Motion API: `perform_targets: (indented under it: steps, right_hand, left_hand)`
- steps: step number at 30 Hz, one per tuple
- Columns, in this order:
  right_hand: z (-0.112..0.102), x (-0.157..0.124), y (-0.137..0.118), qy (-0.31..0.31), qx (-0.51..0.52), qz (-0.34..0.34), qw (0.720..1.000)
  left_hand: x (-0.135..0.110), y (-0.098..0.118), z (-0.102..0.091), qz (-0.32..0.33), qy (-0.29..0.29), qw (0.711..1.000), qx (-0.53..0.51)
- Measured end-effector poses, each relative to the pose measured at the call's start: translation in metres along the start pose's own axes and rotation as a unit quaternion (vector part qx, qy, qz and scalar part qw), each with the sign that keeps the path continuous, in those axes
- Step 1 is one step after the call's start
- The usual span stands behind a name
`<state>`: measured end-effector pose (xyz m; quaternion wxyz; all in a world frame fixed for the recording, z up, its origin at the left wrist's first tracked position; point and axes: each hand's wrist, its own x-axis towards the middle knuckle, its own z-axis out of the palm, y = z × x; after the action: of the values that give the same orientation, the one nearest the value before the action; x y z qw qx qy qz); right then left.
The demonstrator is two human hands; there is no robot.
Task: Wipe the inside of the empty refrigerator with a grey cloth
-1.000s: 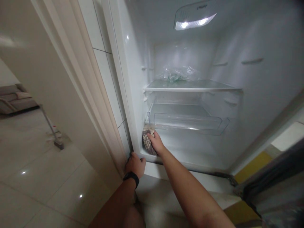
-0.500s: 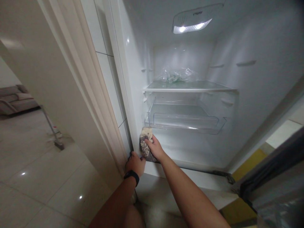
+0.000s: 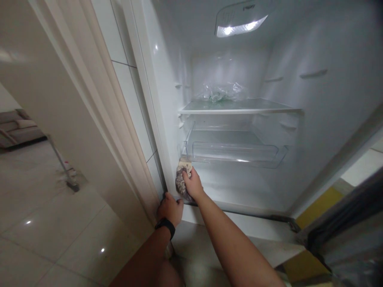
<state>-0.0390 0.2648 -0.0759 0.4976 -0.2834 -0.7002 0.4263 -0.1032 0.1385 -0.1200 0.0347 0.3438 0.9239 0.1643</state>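
Note:
My right hand point(image 3: 194, 184) is closed round a bunched patterned cloth point(image 3: 183, 179), cream at the top with dark and light speckles below. The cloth lies against the inner left wall of the open refrigerator point(image 3: 163, 91), low down near the front corner. Just left of it, my left hand point(image 3: 170, 209), with a black band on the wrist, has its fingers curled over the refrigerator's lower front edge. Its fingertips are partly hidden.
A clear drawer point(image 3: 236, 153) hangs under a glass shelf point(image 3: 239, 111) that bears a crumpled plastic bag point(image 3: 221, 93). A door frame point(image 3: 119, 131) stands close on the left. Beyond it are a broom point(image 3: 72, 184) and a sofa point(image 3: 20, 127).
My right hand and the cloth have shifted slightly, and the cloth is more bunched. My left hand stays at the edge. The view has tilted a little.

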Motion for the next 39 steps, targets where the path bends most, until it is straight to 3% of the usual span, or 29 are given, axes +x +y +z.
perform_targets:
  steps: [17, 24, 33, 39]
  right_hand:
    - [0.013, 0.041, 0.018, 0.096, -0.069, 0.078, 0.99]
    - [0.013, 0.06, 0.029, 0.104, -0.053, 0.061, 0.991]
    - [0.014, 0.062, 0.038, 0.103, -0.074, 0.083, 0.988]
    - [0.015, 0.054, 0.031, 0.117, -0.091, 0.105, 0.983]
  left_hand:
    - [0.0, 0.002, 0.0, -0.005, 0.006, 1.0, 0.024]
    - [0.0, 0.004, 0.0, -0.012, 0.008, 0.999, 0.03]
    - [-0.001, 0.001, 0.0, -0.001, 0.008, 1.0, 0.017]
    - [-0.001, 0.002, -0.002, -0.001, 0.003, 1.0, 0.014]
